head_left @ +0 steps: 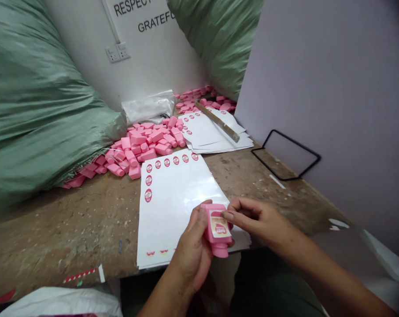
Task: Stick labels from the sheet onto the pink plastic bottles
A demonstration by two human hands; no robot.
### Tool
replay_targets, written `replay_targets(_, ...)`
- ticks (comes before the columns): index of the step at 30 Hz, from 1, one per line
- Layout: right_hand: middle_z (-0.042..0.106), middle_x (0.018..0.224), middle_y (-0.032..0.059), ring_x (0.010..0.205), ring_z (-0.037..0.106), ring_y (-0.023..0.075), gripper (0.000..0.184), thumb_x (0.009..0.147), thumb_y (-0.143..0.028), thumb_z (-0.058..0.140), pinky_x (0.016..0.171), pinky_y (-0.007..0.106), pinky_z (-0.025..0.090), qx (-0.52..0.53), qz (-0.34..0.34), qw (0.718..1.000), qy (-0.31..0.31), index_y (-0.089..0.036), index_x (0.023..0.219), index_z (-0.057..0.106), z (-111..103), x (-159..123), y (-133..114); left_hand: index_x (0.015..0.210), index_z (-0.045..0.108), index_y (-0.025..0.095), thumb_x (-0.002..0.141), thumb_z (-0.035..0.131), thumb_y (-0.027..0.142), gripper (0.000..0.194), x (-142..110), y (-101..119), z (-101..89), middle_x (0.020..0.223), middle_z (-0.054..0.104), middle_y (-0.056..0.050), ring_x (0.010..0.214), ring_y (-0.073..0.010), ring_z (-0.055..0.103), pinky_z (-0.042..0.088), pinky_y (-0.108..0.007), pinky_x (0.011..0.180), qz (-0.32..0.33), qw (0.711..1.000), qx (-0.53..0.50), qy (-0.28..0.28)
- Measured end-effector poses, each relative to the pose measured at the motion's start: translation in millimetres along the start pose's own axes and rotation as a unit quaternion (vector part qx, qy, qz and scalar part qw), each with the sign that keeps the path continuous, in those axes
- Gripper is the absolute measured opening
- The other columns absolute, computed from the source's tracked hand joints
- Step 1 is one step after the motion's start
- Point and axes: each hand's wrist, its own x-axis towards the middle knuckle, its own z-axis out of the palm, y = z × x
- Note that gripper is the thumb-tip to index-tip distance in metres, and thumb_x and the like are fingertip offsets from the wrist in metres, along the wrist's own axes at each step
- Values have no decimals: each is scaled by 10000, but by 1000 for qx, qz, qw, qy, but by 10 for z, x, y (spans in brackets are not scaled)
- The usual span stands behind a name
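Note:
My left hand (191, 255) is wrapped around a small pink bottle (216, 229), neck pointing toward me, held just above the near edge of a white sticker sheet (173, 198). My right hand (252, 218) pinches the bottle's side, its thumb pressing on the oval label on the bottle's face. The sheet lies on the worn brown table (70, 220) and keeps a few oval stickers along its top and left edges.
A heap of pink bottles (143, 145) lies behind the sheet, with more (202, 99) at the back. A stack of sticker sheets (216, 132) carries a wooden stick (217, 122). Big green sacks (31, 110) flank the table. A black wire frame (285, 154) leans at right.

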Motion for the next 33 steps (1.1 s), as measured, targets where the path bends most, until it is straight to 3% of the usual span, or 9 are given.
replay_targets(10,513,586,-17,562,453,141,331,786,-512,568,528,268,329,-101,-60,993,27,-216,639,542,-7,-36,62,1189,525,182,811,655,222,402,-39,-1,-13,1041,593,-56,890,-132,555,471,-252,742,-8,999,49,-12)
replay_targets(12,576,606,3,592,471,168,291,796,-498,562,570,297,330,-181,-98,977,64,-233,682,604,8,-56,64,1150,541,171,800,647,197,366,-33,0,-9,1035,595,-59,883,-138,566,473,-255,738,-4,998,54,-22)
replay_targets(15,648,633,26,590,429,189,258,796,-496,567,621,339,309,-295,-164,931,142,-267,744,673,5,-66,91,1117,546,162,778,642,183,352,-32,14,2,1034,598,-70,864,-160,595,478,-257,692,-14,999,47,-23)
replay_targets(17,668,672,36,593,422,197,259,807,-497,550,637,352,310,-312,-171,912,204,-277,776,682,-20,-62,112,1099,548,154,745,668,173,374,-45,31,6,1046,607,-87,861,-176,611,481,-258,666,-31,998,45,-12)
replay_targets(20,662,740,38,658,507,211,261,814,-501,531,642,343,356,-228,-125,935,240,-268,799,649,-45,-58,107,1071,547,155,689,719,153,419,-83,48,1,1069,617,-103,874,-190,621,487,-261,662,-54,997,56,0)
replay_targets(25,573,646,-26,604,530,172,313,659,-458,709,553,284,400,-103,-65,988,100,-242,861,606,84,-29,38,1114,540,181,667,693,76,484,-123,16,-5,962,613,-45,808,-135,596,470,-244,686,-39,995,84,-33)
replay_targets(29,588,710,-18,656,546,156,255,727,-445,677,595,270,425,-13,-91,991,100,-220,798,580,132,61,74,1188,509,228,641,728,105,602,-139,28,-3,1105,608,-73,965,-196,619,480,-258,726,-57,992,109,-34)
replay_targets(31,606,748,-7,713,556,167,266,731,-456,691,641,275,432,0,-101,989,111,-219,785,584,101,94,118,1213,487,258,612,759,136,671,-252,137,-105,1125,618,-81,979,-221,633,481,-257,699,-73,987,145,-18)
replay_targets(33,621,769,5,757,565,187,299,715,-486,709,665,283,436,-3,-94,989,116,-220,792,598,54,109,166,1246,474,285,596,784,190,727,-529,354,-356,1117,640,-90,953,-248,652,490,-279,676,-78,973,219,8)
